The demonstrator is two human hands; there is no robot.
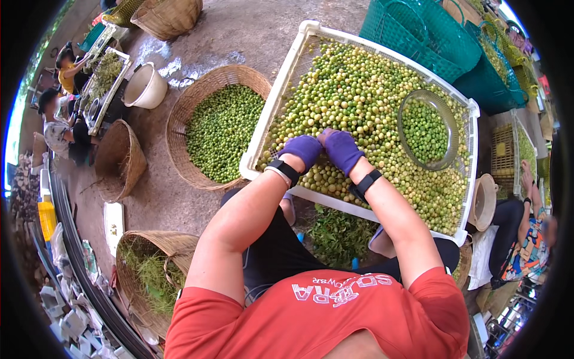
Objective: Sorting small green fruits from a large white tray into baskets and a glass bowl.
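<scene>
A white plastic tray (pixel 273 101) lies tilted across the person's lap, heaped with round green and yellowish fruits (pixel 354 98). My left hand (pixel 301 150) and my right hand (pixel 338 146), both in purple fingerless-looking gloves, meet over the fruits near the tray's near left part. Their fingertips are close together and partly hidden, so whether they hold a fruit cannot be seen. On the tray's right side, a clear round bowl (pixel 405 134) holds smaller green fruits. A woven basket (pixel 177 130) of small green fruits stands left of the tray.
Teal woven baskets (pixel 417 40) stand beyond the tray. Leafy stems (pixel 338 233) lie on the ground between the legs. Left are a white bucket (pixel 145 87), an empty-looking basket (pixel 119 157) and a basket of stems (pixel 152 273). Other people sit at far left and at right.
</scene>
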